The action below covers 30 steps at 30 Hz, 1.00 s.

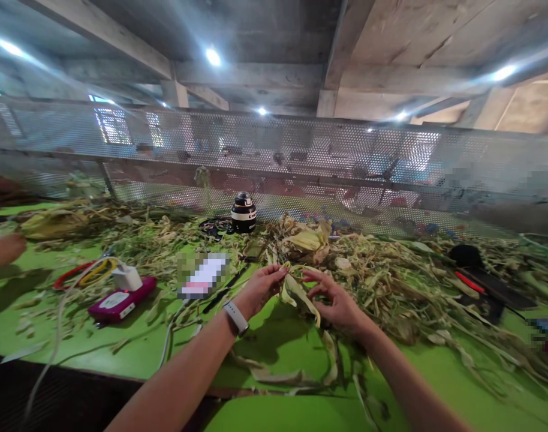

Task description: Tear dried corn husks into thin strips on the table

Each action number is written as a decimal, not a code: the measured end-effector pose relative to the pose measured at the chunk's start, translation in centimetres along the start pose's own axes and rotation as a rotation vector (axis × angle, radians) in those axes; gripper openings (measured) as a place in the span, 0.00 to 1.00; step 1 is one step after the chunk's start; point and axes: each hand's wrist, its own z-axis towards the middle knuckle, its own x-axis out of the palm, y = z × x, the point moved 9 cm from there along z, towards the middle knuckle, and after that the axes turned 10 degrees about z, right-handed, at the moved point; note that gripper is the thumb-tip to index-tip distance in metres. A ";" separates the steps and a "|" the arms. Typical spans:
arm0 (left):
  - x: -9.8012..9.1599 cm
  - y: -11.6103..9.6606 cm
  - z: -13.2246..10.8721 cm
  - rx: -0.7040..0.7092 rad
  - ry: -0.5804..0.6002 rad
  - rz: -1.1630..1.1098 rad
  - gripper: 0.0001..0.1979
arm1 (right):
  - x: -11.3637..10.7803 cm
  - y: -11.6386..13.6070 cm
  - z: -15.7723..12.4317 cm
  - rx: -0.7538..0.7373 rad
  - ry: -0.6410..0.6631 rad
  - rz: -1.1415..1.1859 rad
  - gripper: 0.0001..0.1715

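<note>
Both my hands meet over a green table (278, 339). My left hand (262, 287), with a pale band at the wrist, pinches the top of a yellow-green husk leaf (301, 293). My right hand (334, 300) has its fingers curled on the same leaf from the right. The leaf hangs down between the hands toward limp strips lying on the table. A heap of dried husks and stalks (373, 276) lies just behind and to the right.
A magenta box (121, 302) with a white charger and cable sits at left, beside red and yellow rings (83, 273). A black jar (243, 213) stands by the perforated metal screen (274, 156). Another person's hand (4, 249) shows at far left. Black tools (476, 282) lie at right.
</note>
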 end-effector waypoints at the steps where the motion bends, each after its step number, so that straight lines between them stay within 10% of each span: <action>1: 0.0 0.1 0.0 -0.008 0.004 -0.005 0.16 | 0.0 0.3 0.0 -0.060 -0.023 -0.133 0.29; 6: -0.1 0.4 0.1 -0.020 -0.012 -0.009 0.17 | -0.7 2.4 -0.7 -0.315 -0.212 -0.451 0.13; 15: 0.7 0.2 -0.5 0.016 0.020 0.131 0.20 | -0.3 4.2 -1.2 -0.357 -0.209 -0.293 0.07; 23: 1.7 0.0 -0.8 0.091 0.105 0.276 0.19 | 0.6 -0.5 -0.6 0.112 -0.168 0.168 0.18; 30: 2.6 0.7 -1.1 0.064 0.182 0.259 0.21 | -0.4 -1.6 -0.5 0.191 -0.256 -0.066 0.19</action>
